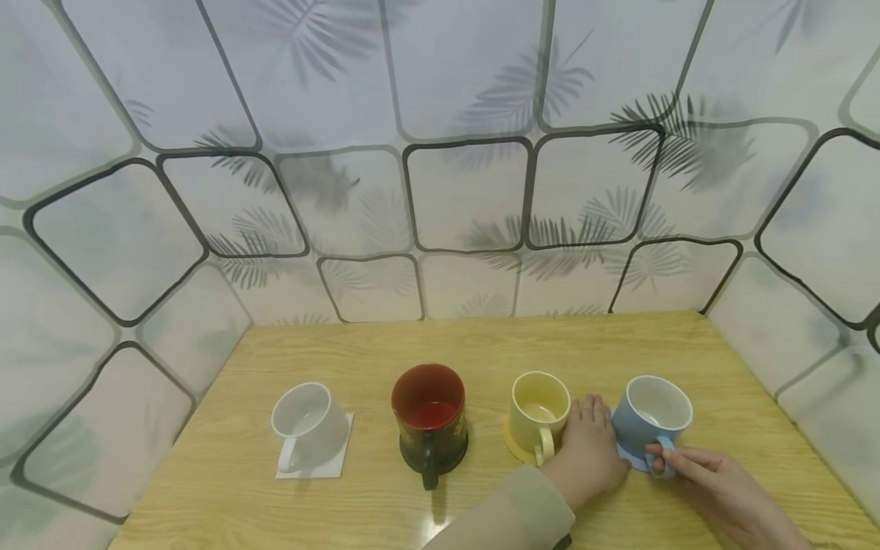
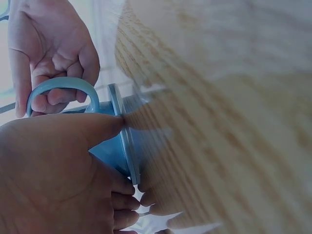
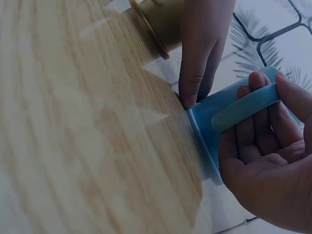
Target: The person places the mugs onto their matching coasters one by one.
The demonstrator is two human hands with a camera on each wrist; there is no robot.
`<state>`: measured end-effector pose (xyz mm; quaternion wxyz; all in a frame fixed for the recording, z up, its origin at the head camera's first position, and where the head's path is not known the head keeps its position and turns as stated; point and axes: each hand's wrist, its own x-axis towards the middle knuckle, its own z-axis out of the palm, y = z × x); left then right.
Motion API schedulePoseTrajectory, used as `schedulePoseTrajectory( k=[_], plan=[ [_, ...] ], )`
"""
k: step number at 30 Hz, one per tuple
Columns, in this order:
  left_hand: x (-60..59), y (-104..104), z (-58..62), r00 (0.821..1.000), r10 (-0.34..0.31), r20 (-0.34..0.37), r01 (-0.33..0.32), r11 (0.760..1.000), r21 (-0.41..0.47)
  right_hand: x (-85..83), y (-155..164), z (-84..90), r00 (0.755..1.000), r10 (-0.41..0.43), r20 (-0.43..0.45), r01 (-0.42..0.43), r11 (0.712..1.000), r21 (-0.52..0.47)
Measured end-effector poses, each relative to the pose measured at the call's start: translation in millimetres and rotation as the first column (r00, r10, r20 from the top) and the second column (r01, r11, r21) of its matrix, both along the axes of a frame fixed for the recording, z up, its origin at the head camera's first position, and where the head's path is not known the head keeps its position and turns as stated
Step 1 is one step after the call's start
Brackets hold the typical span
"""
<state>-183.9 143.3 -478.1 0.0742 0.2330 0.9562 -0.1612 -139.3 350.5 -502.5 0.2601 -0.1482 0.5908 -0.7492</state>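
At the right of the head view, a light blue mug (image 1: pixel 638 429) with a white inside stands upright on a blue coaster (image 1: pixel 631 456). My right hand (image 1: pixel 725 485) holds the mug's handle, its fingers curled through the loop in the right wrist view. My left hand (image 1: pixel 593 457) lies low at the table, fingers stretched forward, between the blue mug and a yellow mug (image 1: pixel 532 424). Its thumb (image 2: pixel 105 126) touches the coaster's edge in the left wrist view, with the other fingertips near the far part of that edge.
The yellow mug stands on a round yellow coaster (image 1: pixel 514 443). Farther left are a dark mug (image 1: pixel 440 437) with a red inside on a dark base, and a white mug (image 1: pixel 319 431) on a square white coaster (image 1: pixel 333 466). Patterned cloth walls (image 1: pixel 467 198) surround the wooden table (image 1: pixel 344 519).
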Motion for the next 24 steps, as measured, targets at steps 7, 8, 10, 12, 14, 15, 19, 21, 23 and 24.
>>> schedulePoseTrajectory(
  k=[7, 8, 10, 12, 14, 15, 19, 21, 23, 24],
  plan=[
    [2.0, 1, 3.6, 1.0, 0.013, 0.0, -0.013, 0.999, -0.046, 3.1, -1, 1.6, 0.999, -0.036, 0.01, 0.035, 0.996, 0.079],
    [2.6, 1, 4.1, 1.0, 0.016, 0.0, -0.016, 0.999, -0.05, 4.0, -1, 1.6, 0.999, -0.046, 0.011, 0.044, 0.995, 0.092],
    [3.9, 1, 4.7, 1.0, 0.02, -0.002, -0.02, 0.998, -0.055, 5.6, -1, 1.1, 0.998, -0.069, 0.013, 0.067, 0.993, 0.1],
    [5.1, 1, 4.8, 1.0, 0.023, -0.001, -0.023, 0.998, -0.062, 7.5, -1, 0.0, 0.996, -0.084, 0.003, 0.084, 0.993, 0.087],
    [6.0, 1, 4.3, 1.0, 0.026, 0.001, -0.026, 0.998, -0.063, 9.1, -2, -1.1, 0.995, -0.097, 0.0, 0.097, 0.993, 0.067],
    [6.3, 1, 3.7, 1.0, 0.026, 0.001, -0.026, 0.998, -0.063, 9.8, -2, -1.6, 0.994, -0.106, 0.0, 0.106, 0.993, 0.06],
    [6.2, 2, 2.3, 1.0, 0.028, 0.009, -0.027, 0.998, -0.054, 11.6, -3, -1.0, 0.99, -0.137, 0.011, 0.136, 0.989, 0.064],
    [6.0, 2, 2.5, 1.0, 0.029, 0.012, -0.028, 0.998, -0.052, 12.2, -4, -0.5, 0.987, -0.158, 0.015, 0.156, 0.985, 0.08],
    [6.1, 2, 3.8, 0.999, 0.03, 0.016, -0.029, 0.998, -0.057, 12.6, -4, -0.3, 0.986, -0.169, 0.012, 0.167, 0.982, 0.089],
    [6.2, 2, 4.2, 0.999, 0.029, 0.017, -0.028, 0.998, -0.06, 12.7, -4, 0.0, 0.984, -0.176, 0.014, 0.174, 0.98, 0.098]
  ],
)
